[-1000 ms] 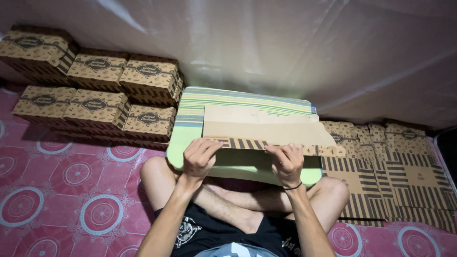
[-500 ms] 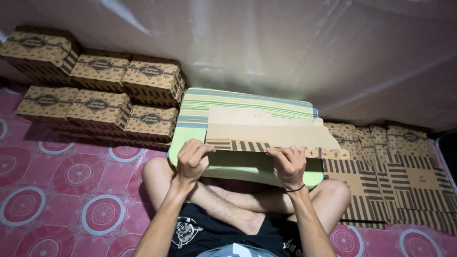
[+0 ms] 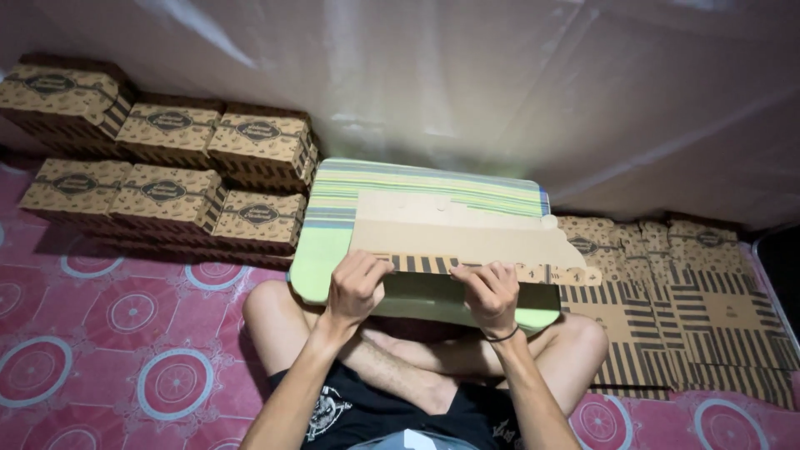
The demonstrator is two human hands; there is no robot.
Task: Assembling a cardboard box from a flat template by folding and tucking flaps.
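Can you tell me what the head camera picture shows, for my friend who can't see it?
A seated person's left hand and right hand fold a flat cardboard sheet on a green lap table. Folded boxes are stacked at left, flat sheets at right.

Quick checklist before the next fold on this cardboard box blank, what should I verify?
1. Left hand grips the flat cardboard blank near edge: ok.
2. Right hand grips the same striped flap: ok.
3. Blank rests on the green lap table: ok.
4. Table level on the knees: cannot tell.
5. Flat blanks stacked at the right: ok.
6. Folded boxes stacked at the left, apart from the hands: ok.
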